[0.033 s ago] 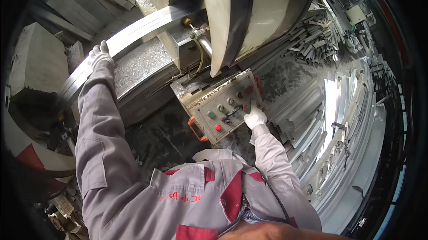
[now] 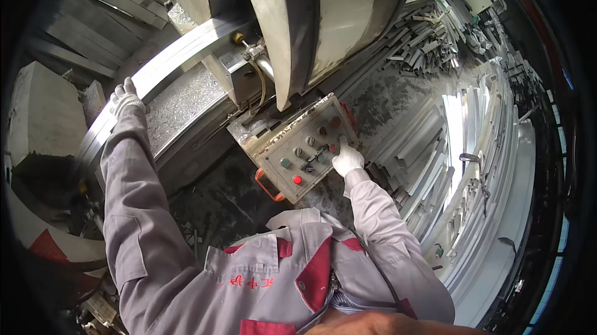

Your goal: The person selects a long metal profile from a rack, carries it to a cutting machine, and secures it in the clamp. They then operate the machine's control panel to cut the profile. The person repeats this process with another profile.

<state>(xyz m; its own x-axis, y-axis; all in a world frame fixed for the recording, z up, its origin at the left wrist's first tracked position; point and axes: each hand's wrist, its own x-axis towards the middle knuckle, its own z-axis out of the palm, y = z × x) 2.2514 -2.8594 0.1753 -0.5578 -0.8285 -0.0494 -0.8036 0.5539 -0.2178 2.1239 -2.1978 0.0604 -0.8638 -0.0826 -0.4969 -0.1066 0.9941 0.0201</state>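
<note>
My left hand [image 2: 128, 97], in a white glove, lies on a long, shiny metal profile [image 2: 163, 62] with its fingers stretched out. The profile runs along a machine bed [image 2: 186, 95] strewn with metal chips. My right hand [image 2: 348, 159], gloved in white too, is at the right side of a control box [image 2: 292, 164]. One finger extends onto the panel beside a red button [image 2: 334, 148]; whether it presses is unclear. The other fingers look bent and are partly hidden. Knobs, a lit red button [image 2: 297, 180] and a green button [image 2: 285, 162] are on the panel.
A large curved machine housing [image 2: 348, 18] rises beyond the box. Near it, a yellow-tipped clamp rod [image 2: 239, 38] meets the profile. Cut metal offcuts [image 2: 429, 46] are heaped at the far right. Long metal profiles [image 2: 460, 167] are stacked to my right. An orange handle [image 2: 268, 186] sticks out from the box.
The whole view has shifted, so the machine and box appear farther left. My left hand stays on the profile and my right hand stays at the control panel.
</note>
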